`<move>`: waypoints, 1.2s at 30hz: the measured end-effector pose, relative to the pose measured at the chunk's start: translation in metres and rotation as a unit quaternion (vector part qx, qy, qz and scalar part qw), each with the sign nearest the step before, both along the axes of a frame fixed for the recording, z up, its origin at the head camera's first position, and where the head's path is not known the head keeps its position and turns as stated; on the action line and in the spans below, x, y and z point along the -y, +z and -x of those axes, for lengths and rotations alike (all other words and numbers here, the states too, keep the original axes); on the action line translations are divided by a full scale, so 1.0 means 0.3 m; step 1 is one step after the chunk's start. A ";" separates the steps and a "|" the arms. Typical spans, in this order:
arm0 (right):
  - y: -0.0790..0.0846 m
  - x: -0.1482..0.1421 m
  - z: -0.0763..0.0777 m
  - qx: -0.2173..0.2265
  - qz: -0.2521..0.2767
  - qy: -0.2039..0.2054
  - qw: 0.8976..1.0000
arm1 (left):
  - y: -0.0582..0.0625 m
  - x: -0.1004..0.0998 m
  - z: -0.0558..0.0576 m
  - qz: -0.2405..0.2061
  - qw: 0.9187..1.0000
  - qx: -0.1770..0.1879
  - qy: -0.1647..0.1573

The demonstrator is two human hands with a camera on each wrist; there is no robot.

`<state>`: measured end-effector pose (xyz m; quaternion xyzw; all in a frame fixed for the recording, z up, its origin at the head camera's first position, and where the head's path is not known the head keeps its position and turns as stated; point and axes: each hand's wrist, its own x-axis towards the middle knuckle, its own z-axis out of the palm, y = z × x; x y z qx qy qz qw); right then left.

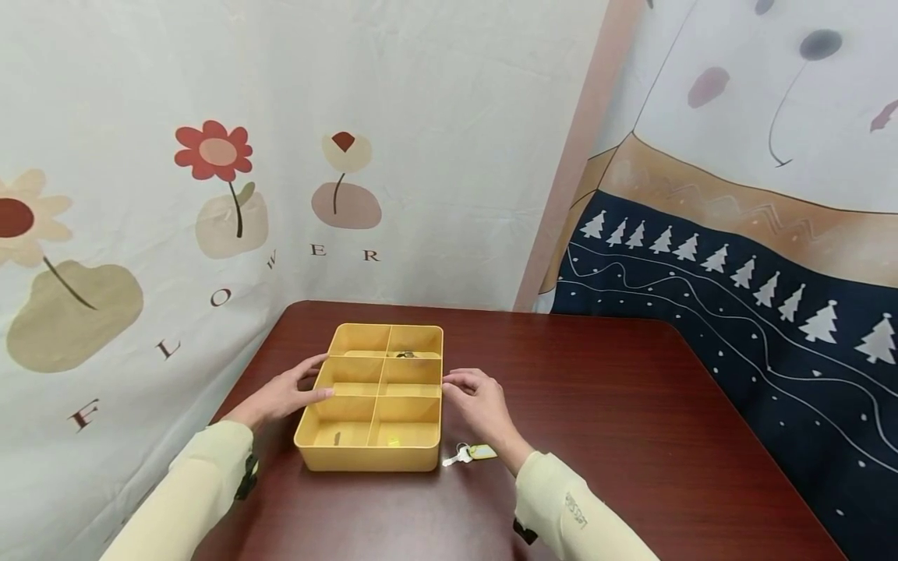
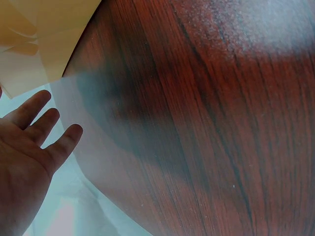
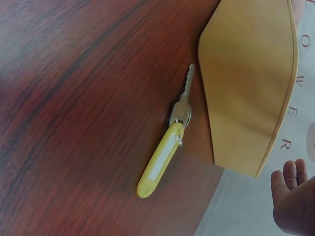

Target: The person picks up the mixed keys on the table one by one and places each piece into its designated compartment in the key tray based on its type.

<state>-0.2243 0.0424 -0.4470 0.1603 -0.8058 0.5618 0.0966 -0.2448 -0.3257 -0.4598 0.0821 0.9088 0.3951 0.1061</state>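
A yellow box (image 1: 368, 460) with several compartments stands on the table between my two hands. My left hand (image 1: 281, 393) is at its left side, the thumb lying across the rim and the fingers spread, as the left wrist view also shows. On the opposite side, my right hand (image 1: 480, 401) has its fingertips right at the box's right rim, fingers nearly straight. Beside the box's front right corner lies a silver key (image 3: 181, 110) on a ring, joined to a yellow key tag (image 3: 160, 162) with a white label. It lies below my right wrist in the head view.
Inside the box, a small dark metallic item (image 1: 405, 355) sits in the back right compartment. A thin greyish piece (image 1: 337, 439) is at front left, a bright yellow patch (image 1: 394, 441) at front right. The dark red table (image 1: 596, 405) meets printed curtains (image 1: 449, 156) behind.
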 end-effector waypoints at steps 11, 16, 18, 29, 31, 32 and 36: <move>-0.031 -0.061 -0.001 0.010 -0.026 -0.007 1.000 | 0.009 -0.004 -0.007 0.008 1.000 -0.004 0.002; -0.058 -0.098 -0.002 0.014 -0.047 -0.003 0.999 | 0.011 -0.005 -0.012 0.002 1.000 -0.001 0.002; -0.068 -0.114 -0.002 0.014 -0.050 0.000 0.999 | 0.012 -0.005 -0.014 -0.001 1.000 -0.001 0.002; -0.123 -0.221 -0.003 0.004 -0.135 0.081 0.988 | 0.010 -0.006 -0.012 0.010 1.000 -0.006 0.004; -0.133 -0.235 -0.004 0.009 -0.153 0.094 0.984 | 0.012 -0.006 -0.013 0.012 1.000 -0.007 0.004; -0.137 -0.241 -0.006 0.009 -0.162 0.099 0.982 | 0.012 -0.006 -0.013 0.012 1.000 -0.008 0.003; -0.153 -0.263 -0.010 0.016 -0.178 0.116 0.977 | 0.011 -0.007 -0.013 0.009 1.000 -0.011 -0.001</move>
